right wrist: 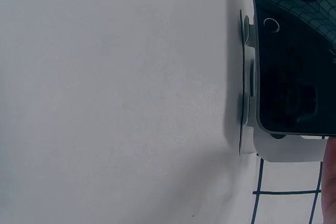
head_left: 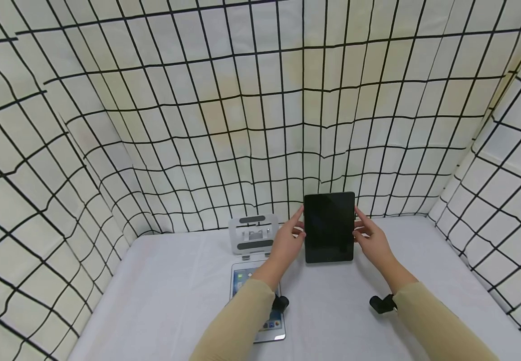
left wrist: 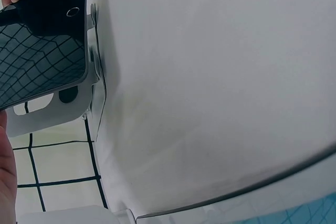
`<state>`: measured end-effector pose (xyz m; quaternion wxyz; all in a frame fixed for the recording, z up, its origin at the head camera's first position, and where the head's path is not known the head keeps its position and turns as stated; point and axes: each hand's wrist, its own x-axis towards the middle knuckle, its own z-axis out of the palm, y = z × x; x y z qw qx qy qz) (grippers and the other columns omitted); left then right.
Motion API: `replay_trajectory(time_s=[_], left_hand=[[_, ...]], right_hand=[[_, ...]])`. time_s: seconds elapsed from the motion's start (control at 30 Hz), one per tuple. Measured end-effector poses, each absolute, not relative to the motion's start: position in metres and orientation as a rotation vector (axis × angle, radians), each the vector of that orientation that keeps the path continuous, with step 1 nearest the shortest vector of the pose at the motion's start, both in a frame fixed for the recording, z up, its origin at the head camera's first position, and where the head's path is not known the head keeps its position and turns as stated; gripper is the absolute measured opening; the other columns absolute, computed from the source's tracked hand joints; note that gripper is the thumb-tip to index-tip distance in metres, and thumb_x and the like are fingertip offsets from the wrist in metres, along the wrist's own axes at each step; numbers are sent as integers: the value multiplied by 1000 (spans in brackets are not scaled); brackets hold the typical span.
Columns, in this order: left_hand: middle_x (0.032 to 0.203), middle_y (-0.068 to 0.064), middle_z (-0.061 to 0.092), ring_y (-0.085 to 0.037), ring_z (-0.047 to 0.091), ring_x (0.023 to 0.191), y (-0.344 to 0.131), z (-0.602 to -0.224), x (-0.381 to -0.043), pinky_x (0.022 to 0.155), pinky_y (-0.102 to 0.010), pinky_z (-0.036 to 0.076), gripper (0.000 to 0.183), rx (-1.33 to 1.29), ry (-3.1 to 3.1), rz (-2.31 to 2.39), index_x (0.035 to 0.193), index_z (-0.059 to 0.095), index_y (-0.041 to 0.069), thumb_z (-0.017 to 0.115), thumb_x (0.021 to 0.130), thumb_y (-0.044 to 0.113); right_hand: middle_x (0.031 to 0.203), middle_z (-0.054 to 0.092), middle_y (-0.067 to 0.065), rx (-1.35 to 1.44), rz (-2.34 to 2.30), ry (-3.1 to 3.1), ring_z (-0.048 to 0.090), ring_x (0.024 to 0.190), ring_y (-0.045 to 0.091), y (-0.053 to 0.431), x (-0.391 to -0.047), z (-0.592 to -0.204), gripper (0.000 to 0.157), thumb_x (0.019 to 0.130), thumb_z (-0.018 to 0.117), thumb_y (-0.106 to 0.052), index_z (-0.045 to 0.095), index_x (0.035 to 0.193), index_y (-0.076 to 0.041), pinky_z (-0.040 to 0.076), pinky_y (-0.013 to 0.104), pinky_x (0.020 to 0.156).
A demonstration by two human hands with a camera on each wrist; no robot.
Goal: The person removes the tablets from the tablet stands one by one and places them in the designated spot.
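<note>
Upright at the back of the table, a black tablet point(head_left: 329, 228) is held at its sides by both hands. My left hand point(head_left: 287, 241) grips its left edge, fingertips along the side and thumb lower down. On the opposite edge, my right hand point(head_left: 374, 244) grips in much the same way. Directly behind the tablet, a pale tablet stand point(left wrist: 50, 116) shows in the left wrist view, its small lips below the tablet's lower edge. The right wrist view shows the tablet's round home button point(right wrist: 271, 25) near that lower edge.
Left of the black tablet stands another pale tablet stand point(head_left: 255, 235) with dark pads. A white tablet point(head_left: 269, 338), its screen lit, lies flat in front of it, partly under my left forearm. White cloth with a black grid point(head_left: 260, 110) encloses the back and sides of the white table point(head_left: 161, 301).
</note>
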<state>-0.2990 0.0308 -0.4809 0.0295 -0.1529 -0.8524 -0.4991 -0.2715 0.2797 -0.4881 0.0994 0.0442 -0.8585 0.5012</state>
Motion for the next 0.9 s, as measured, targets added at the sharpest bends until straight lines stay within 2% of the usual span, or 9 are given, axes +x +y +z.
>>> replay_trajectory(time_s=[0.2, 0.53, 0.9], left_hand=[[106, 11, 54, -7, 55, 93, 29, -479, -292, 72, -24, 50, 77, -461, -2651, -1540, 135, 16, 61, 57, 91, 13], [104, 12, 55, -6, 55, 91, 28, -480, -280, 68, -25, 49, 76, -445, -2664, -1585, 134, 19, 61, 59, 90, 13], [102, 9, 56, -8, 57, 86, 20, -478, -268, 66, -27, 47, 76, -385, -2655, -1752, 133, 24, 61, 58, 90, 9]], right_hand=[[116, 49, 13, 154, 1531, -2549, 56, 101, 27, 281, -265, -487, 72, 93, 51, -5, 20, 142, -48, 52, 30, 79], [114, 51, 13, 146, 1583, -2566, 57, 98, 27, 283, -257, -489, 73, 92, 51, -4, 21, 141, -49, 53, 31, 78], [114, 51, 16, 158, 1617, -2606, 58, 93, 26, 281, -245, -486, 70, 91, 51, -2, 24, 145, -37, 53, 32, 76]])
